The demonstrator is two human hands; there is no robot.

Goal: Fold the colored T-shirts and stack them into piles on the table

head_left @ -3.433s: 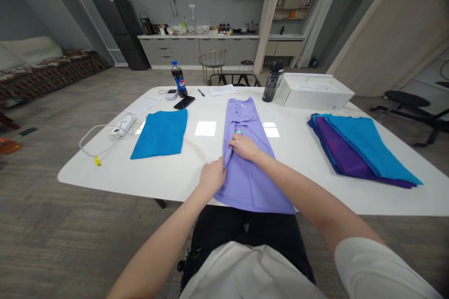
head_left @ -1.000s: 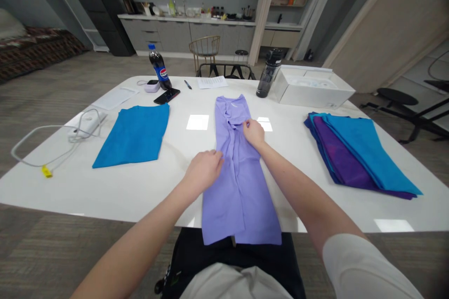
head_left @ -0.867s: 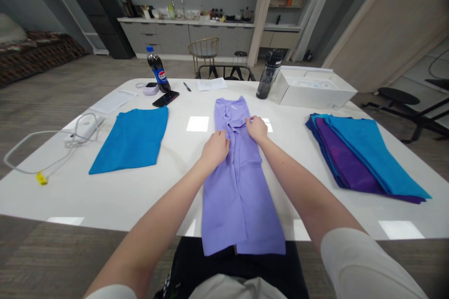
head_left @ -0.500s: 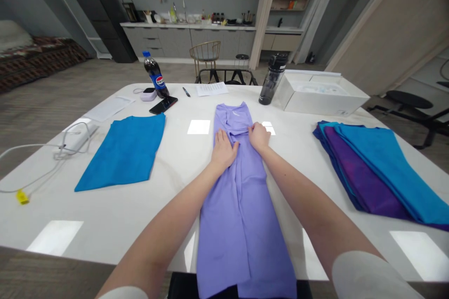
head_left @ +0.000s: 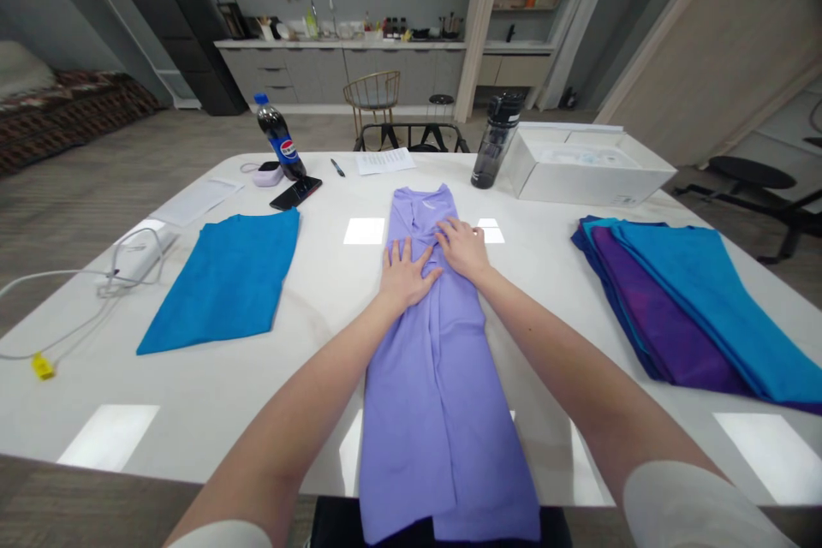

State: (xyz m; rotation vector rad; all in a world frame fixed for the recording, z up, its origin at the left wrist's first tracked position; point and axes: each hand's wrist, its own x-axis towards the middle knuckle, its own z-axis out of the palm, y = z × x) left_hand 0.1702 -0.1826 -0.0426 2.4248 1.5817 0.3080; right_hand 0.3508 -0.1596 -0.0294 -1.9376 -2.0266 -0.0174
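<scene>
Across the glossy white desk (head_left: 327,300), a long, lilac fabric garment (head_left: 411,411) lies in a narrow strip, its collar end away from the person and its hem hanging past the near edge. It looks light, soft and limp, with slight stretch; the smooth cloth probably slides easily and creases where pushed. The long outer edges seem the best hold, all layers pinched together, since the loose fold down the middle could pull open. The left hand (head_left: 404,278) rests open on the upper part, fingers spread, gripping nothing. The right hand (head_left: 463,250) touches it just beside, fingers bent; whether they pinch a fold I cannot tell. Most of the garment extends below both hands, between a folded bright-blue cloth (head_left: 224,278) and a blue-and-purple fabric stack (head_left: 681,308)
</scene>
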